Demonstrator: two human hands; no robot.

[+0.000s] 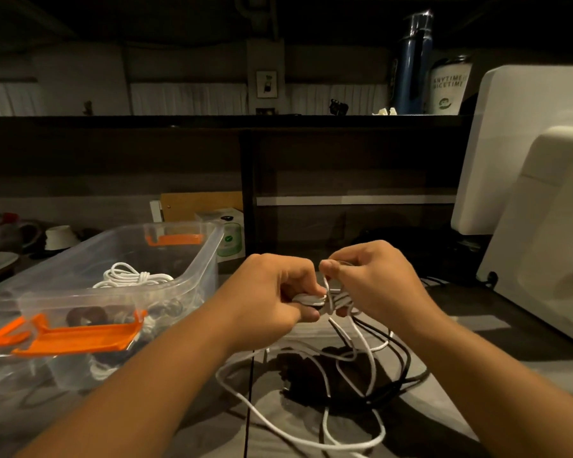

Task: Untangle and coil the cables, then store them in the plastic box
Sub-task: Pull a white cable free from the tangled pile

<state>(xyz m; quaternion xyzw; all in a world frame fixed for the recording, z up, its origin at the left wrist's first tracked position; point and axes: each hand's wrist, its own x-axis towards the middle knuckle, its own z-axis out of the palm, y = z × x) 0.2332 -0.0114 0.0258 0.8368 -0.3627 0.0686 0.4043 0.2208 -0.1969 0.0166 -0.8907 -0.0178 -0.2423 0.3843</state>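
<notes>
Grip: two hands [272, 292] [369, 282], one white cable [338, 299]

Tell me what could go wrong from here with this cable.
1. The white cable trails in loose loops across the black cable; pulling may tighten the snarl.
2. The left hand and right hand pinch a small bundle; a slip could let the wraps spring open.

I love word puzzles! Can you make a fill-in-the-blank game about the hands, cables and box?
1. The left hand and right hand both grip a ____ cable.
2. The latches on the plastic box are ____.
3. A coiled cable lies ____ the box.
4. Below the hands, a ____ cord lies on the table.
Missing words: white; orange; inside; black.
</notes>
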